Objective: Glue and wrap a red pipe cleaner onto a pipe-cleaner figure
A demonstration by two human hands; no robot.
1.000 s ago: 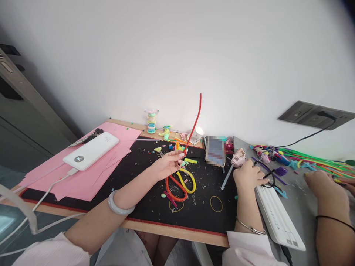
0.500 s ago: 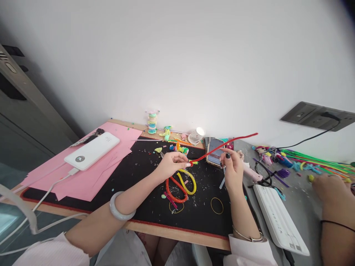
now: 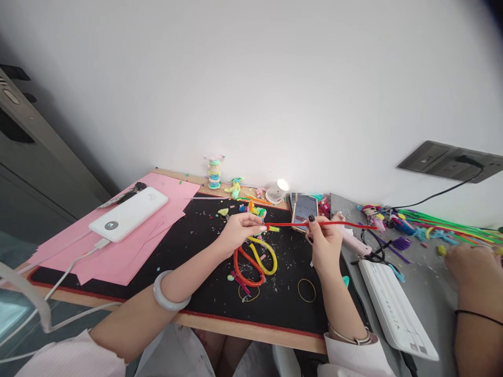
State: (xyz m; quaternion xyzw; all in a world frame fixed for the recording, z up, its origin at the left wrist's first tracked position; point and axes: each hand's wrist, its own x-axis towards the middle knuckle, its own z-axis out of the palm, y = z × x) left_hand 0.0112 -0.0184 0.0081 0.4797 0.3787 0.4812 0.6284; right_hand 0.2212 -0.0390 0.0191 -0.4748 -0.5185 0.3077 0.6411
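Note:
A red pipe cleaner (image 3: 291,224) stretches nearly level between my hands, and its free end runs on to the right. My left hand (image 3: 241,233) pinches the left end between thumb and fingers. Farther along, my right hand (image 3: 324,238) grips the stem, thumb on top. Below my left hand, scissors with an orange-red handle loop (image 3: 251,280) and a yellow handle loop (image 3: 271,269) lie on the black mat (image 3: 184,235); their blades are mostly hidden. Behind the pipe cleaner stands a phone (image 3: 304,207).
Pink paper (image 3: 129,262) with a white power bank (image 3: 133,212) covers the left side. A paper cup (image 3: 278,191) is by the wall. On the right lie another white power bank (image 3: 396,309) and coloured pipe cleaners (image 3: 440,222); another person's hand (image 3: 471,267) is beside them.
My right hand has closed on the red pipe cleaner, which has swung from slanting up to the right to nearly level. My left hand still pinches its end.

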